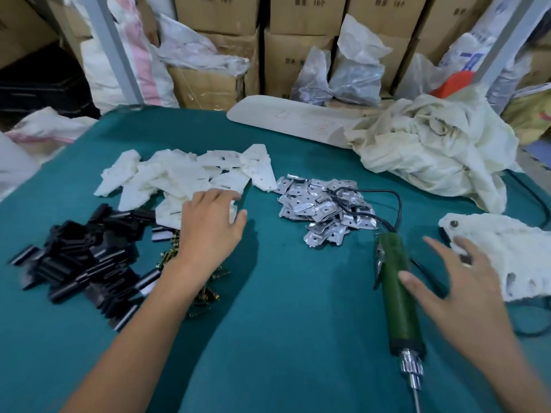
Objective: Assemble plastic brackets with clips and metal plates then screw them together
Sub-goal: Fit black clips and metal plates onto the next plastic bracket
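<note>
Brackets [179,174]: left hand [208,225] fingers [222,195] splayed, touching; right hand [456,290] perhaps grazing screwdriver [393,263].

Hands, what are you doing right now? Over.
Left hand open, on white brackets. Right hand open, thumb at green screwdriver. Its cord lies over metal plates.

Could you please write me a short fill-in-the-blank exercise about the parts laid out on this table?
1. The left hand reaches onto the pile of ____ plastic brackets.
2. The electric screwdriver has a ____ body.
3. Its black cord runs across the pile of ____ plates.
4. The black clips lie to the ____ of the screws.

Missing words: white; green; metal; left.
</note>
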A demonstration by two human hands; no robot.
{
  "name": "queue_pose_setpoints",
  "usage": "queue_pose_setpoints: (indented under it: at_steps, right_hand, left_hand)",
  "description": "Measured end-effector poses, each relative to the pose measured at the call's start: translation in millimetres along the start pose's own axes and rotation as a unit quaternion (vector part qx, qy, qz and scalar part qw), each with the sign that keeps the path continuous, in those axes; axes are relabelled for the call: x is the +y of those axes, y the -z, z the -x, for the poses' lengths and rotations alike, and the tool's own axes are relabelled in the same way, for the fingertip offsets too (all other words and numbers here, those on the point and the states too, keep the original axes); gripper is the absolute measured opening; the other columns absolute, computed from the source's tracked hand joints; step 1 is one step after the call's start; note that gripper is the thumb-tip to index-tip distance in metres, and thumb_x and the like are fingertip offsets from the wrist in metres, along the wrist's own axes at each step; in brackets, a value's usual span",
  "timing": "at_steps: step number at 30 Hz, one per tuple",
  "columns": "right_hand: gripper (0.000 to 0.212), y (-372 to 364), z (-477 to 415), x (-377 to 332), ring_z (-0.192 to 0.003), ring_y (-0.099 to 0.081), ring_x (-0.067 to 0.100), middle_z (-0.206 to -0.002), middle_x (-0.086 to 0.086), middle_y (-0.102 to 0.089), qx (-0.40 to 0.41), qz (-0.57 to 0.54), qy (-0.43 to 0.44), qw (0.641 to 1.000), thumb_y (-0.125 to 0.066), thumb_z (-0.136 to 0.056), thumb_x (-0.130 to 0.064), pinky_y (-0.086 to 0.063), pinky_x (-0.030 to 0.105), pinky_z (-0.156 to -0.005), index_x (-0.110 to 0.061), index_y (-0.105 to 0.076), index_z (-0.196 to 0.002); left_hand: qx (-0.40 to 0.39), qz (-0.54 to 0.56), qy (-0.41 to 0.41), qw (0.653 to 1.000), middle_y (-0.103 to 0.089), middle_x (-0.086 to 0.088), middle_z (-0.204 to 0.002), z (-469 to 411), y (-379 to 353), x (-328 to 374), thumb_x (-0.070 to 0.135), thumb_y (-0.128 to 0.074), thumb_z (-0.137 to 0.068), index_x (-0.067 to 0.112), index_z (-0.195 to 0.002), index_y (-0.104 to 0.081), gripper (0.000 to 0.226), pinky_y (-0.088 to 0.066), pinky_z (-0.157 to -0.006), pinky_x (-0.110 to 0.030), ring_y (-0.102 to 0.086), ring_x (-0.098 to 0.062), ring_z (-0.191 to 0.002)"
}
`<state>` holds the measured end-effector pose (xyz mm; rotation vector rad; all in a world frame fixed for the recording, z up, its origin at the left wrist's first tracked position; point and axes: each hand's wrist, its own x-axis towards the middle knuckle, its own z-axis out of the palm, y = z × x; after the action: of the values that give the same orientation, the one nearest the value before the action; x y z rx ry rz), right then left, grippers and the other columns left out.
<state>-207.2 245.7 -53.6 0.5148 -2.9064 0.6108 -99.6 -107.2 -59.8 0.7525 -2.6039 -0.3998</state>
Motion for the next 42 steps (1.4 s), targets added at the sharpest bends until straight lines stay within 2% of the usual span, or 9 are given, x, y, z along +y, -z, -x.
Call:
queue_pose_setpoints:
  at_steps: [3,7,13,17,22,27,32,36,42]
  right_hand:
    - [0.064,-17,34,-24,-0.139,-0.034,0.039,-0.160,0.013,-0.030,-0.096,-0.020,0.030,0.995,-0.077,-0.085,-0.040,-0.030,0.048,-0.115,-0.034,-0.053,-0.144]
    - [0.066,-16,32,-19,-0.139,-0.038,0.027,-0.159,-0.001,-0.029,-0.134,-0.063,0.001,0.989,-0.074,-0.082,-0.012,-0.037,0.039,-0.106,-0.033,-0.052,-0.142]
    - [0.055,-5,15,-5,-0.128,-0.051,0.028,-0.140,-0.001,-0.055,-0.117,-0.008,0.030,0.993,-0.071,-0.092,-0.030,-0.042,0.041,-0.102,-0.028,-0.052,-0.144]
    - [0.028,-4,1,9,-0.107,-0.063,0.036,-0.114,0.013,-0.071,0.020,-0.055,0.009,0.998,-0.057,-0.100,-0.019,-0.046,0.044,-0.088,-0.012,-0.068,-0.126]
    - [0.045,-7,-28,37,-0.112,-0.059,0.048,-0.124,0.031,-0.064,0.012,0.105,0.012,0.994,-0.072,-0.081,0.005,-0.032,0.048,-0.101,0.000,-0.068,-0.125]
    - [0.038,2,-48,56,-0.107,-0.066,0.042,-0.117,0.025,-0.072,-0.039,0.148,0.029,0.988,-0.072,-0.094,-0.022,-0.041,0.050,-0.100,-0.001,-0.069,-0.125]
    - [0.036,5,-49,62,-0.085,-0.070,0.046,-0.101,0.023,-0.076,-0.038,0.103,0.073,0.991,-0.064,-0.096,-0.016,-0.054,0.051,-0.076,-0.007,-0.063,-0.131]
    - [0.042,24,-48,68,-0.074,-0.060,0.035,-0.093,0.010,-0.069,-0.017,0.047,0.063,0.997,-0.046,-0.101,-0.019,-0.043,0.040,-0.066,-0.038,-0.048,-0.139]
    - [0.041,30,-60,63,-0.109,-0.060,0.038,-0.125,0.017,-0.067,-0.108,0.129,-0.019,0.986,-0.045,-0.098,-0.008,-0.041,0.039,-0.080,-0.022,-0.066,-0.131]
  left_hand:
    - [-0.073,-0.146,0.019,0.986,-0.054,-0.002,-0.140,-37,-2,-5,0.046,-0.053,-0.097,0.019,-0.134,-0.057,0.046,-0.025,-0.104,-0.043,-0.036,-0.029,-0.133]
    - [-0.108,-0.236,-0.015,0.966,-0.062,0.001,-0.084,-59,1,-4,0.041,-0.058,-0.092,0.017,-0.088,-0.066,0.026,-0.031,-0.080,-0.036,-0.051,-0.023,-0.084]
    - [-0.118,-0.222,-0.100,0.963,-0.061,-0.005,-0.077,-79,20,-14,0.019,-0.059,-0.087,0.023,-0.085,-0.058,0.004,-0.041,-0.060,-0.029,-0.046,-0.027,-0.066]
    - [-0.001,-0.133,-0.121,0.984,-0.074,-0.014,-0.095,-86,38,-22,0.011,-0.050,-0.095,0.012,-0.119,-0.067,0.030,-0.053,-0.073,-0.042,-0.066,-0.038,-0.086]
    - [0.123,0.092,0.014,0.988,-0.075,0.000,-0.097,-78,69,-25,0.014,-0.055,-0.095,0.021,-0.113,-0.072,0.026,-0.053,-0.081,-0.037,-0.067,-0.023,-0.090]
    - [0.055,0.491,0.211,0.843,-0.071,-0.008,-0.106,-36,69,-16,0.008,-0.055,-0.101,0.014,-0.103,-0.071,0.017,-0.059,-0.069,-0.026,-0.069,-0.012,-0.080]
    - [-0.007,0.659,0.273,0.701,-0.078,-0.006,-0.098,5,64,2,0.005,-0.054,-0.101,0.006,-0.108,-0.068,0.016,-0.059,-0.067,-0.020,-0.075,-0.012,-0.086]
    - [-0.039,0.690,0.302,0.657,-0.078,-0.007,-0.101,32,43,17,0.004,-0.052,-0.102,0.005,-0.107,-0.068,0.017,-0.060,-0.067,-0.023,-0.075,-0.016,-0.093]
    - [-0.058,0.687,0.325,0.648,-0.077,-0.003,-0.086,57,10,24,0.003,-0.049,-0.102,0.007,-0.103,-0.066,0.018,-0.061,-0.064,-0.023,-0.074,-0.009,-0.076]
